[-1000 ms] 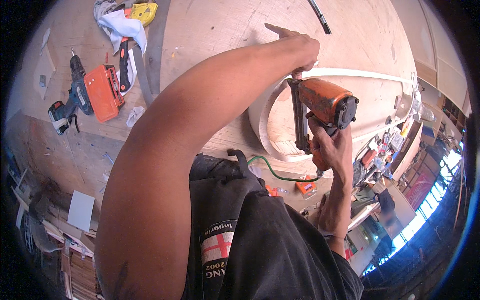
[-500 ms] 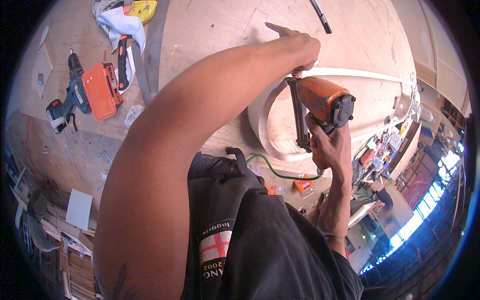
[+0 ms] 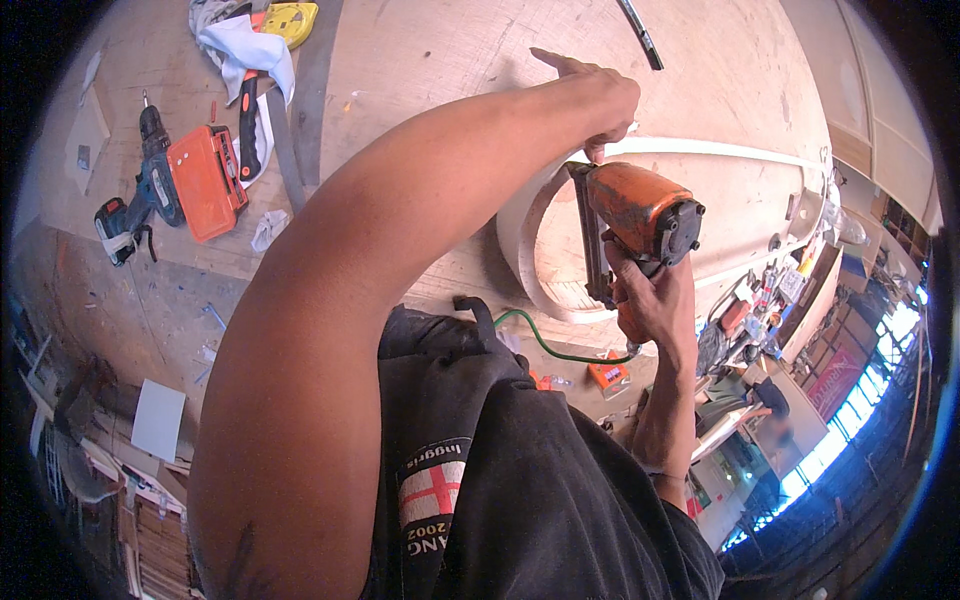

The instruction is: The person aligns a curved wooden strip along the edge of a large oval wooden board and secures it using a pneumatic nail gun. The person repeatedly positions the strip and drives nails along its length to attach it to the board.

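Note:
My right hand (image 3: 655,295) is wrapped round the grip of an orange and black nail gun (image 3: 640,205), held over a curved wooden frame (image 3: 525,235) with a pale strip along its far side. The gun's nose is close to the frame's far edge; whether they touch is hidden. From the left my left arm reaches across to that edge. There my left hand (image 3: 607,100) grips the frame, one digit pressed down beside the nose and another stretched out to the left. Its remaining fingers are mostly hidden. A green hose (image 3: 550,345) runs to the gun's handle.
Left on the workbench (image 3: 400,60) are a cordless drill (image 3: 155,185), an orange case (image 3: 205,185), a black-handled saw (image 3: 248,130) and a yellow tape measure (image 3: 290,22). A black pen (image 3: 643,40) lies at the far side. Small tools crowd the right; another person (image 3: 775,430) is beyond.
The nail gun and my right hand have shifted slightly left and nearer to me, with the gun's nose a little lower. My left hand stays in place.

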